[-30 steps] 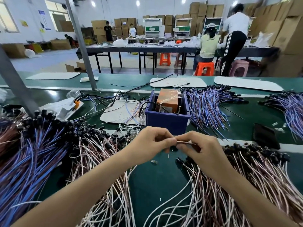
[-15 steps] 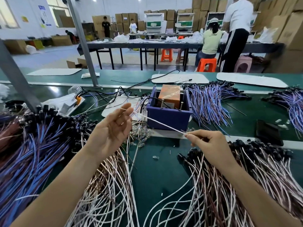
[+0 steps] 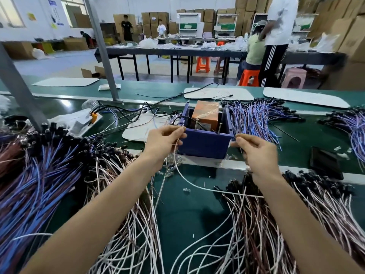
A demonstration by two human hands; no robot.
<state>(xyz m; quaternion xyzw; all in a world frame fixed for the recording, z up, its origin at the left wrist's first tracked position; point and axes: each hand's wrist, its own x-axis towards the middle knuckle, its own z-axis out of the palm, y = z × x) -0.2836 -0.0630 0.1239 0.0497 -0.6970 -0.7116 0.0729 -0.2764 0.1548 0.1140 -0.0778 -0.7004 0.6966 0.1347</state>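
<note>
My left hand (image 3: 164, 141) pinches one end of a thin white wire (image 3: 189, 183) beside the front left corner of a blue plastic box (image 3: 205, 144). From there the wire sags in a loop over the green bench and disappears under my right wrist. My right hand (image 3: 254, 153) hovers just right of the box, fingers curled, thumb and forefinger pinched together on the wire's other end. The box holds an orange block (image 3: 205, 113) and upright metal pins (image 3: 196, 124).
Piles of wires with black connectors surround me: blue ones (image 3: 29, 184) at left, white-pink ones (image 3: 128, 234) in front and at right (image 3: 296, 214), purple ones (image 3: 254, 117) behind the box. A black phone (image 3: 325, 163) lies at right. A slanted metal post (image 3: 100, 46) rises behind, with people working beyond.
My hands, together a second ago, drew apart along the wire. The left hand then came back to the box's left corner and the right hand rose beside the box, leaving the wire slack.
</note>
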